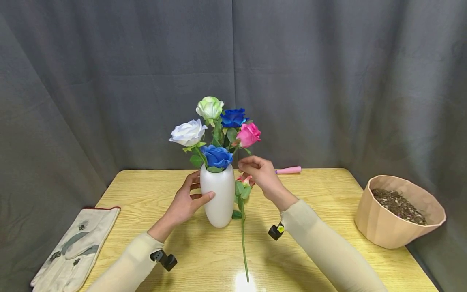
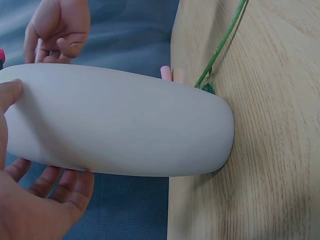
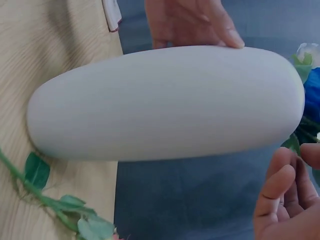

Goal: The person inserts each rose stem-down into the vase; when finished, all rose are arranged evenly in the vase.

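Head: left hand (image 1: 183,204) cups vase (image 1: 219,194) at table (image 1: 328,211) centre, steadying it; right hand (image 1: 260,175) pinches pink rose (image 1: 249,134) stem. Spare stem (image 1: 242,235) lies right.
Left wrist: thumb and fingers (image 2: 65,187) bracket vase.
Right wrist: fingers curled by rim.

Staged studio tabletop; grey curtain backdrop (image 1: 328,81); wooden table (image 1: 328,251); gardening gloves (image 1: 73,247)

No text, label or number can be read anywhere.
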Motion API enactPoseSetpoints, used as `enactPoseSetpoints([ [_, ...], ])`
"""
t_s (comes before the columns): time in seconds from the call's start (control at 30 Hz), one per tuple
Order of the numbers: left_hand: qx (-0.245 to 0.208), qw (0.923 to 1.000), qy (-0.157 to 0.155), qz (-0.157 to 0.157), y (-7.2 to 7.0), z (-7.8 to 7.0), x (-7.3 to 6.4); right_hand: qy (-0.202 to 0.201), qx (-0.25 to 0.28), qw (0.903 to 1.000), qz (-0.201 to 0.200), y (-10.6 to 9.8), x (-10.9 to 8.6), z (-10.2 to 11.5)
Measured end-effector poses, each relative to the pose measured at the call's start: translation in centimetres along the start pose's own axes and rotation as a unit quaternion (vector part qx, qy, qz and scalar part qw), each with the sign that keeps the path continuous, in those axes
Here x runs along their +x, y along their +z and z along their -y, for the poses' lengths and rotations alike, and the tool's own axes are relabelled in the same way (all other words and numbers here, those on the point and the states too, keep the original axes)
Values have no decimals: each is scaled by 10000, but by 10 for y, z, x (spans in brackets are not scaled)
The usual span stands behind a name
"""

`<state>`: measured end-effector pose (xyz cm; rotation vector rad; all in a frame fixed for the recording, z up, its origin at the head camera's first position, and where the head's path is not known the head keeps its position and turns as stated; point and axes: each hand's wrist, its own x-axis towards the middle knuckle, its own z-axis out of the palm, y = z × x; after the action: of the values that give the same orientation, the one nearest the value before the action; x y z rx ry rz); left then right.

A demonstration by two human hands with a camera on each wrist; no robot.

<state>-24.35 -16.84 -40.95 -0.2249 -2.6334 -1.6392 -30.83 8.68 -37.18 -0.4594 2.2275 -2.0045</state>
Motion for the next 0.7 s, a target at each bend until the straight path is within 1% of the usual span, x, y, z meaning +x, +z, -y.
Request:
enactPoseSetpoints([
  [0.3, 105, 9999, -22, -9, 0, 2, 0, 521, -401, 9976, 215, -10, -7, -20],
  [0.5, 87, 10000, -36, -7, 0, 4, 1, 728, -571, 9952, 326, -14, -9, -32],
  [0.7, 45, 10000, -71, 18, 0, 4, 1, 867, -717, 9920, 577, -17, -13, -46],
])
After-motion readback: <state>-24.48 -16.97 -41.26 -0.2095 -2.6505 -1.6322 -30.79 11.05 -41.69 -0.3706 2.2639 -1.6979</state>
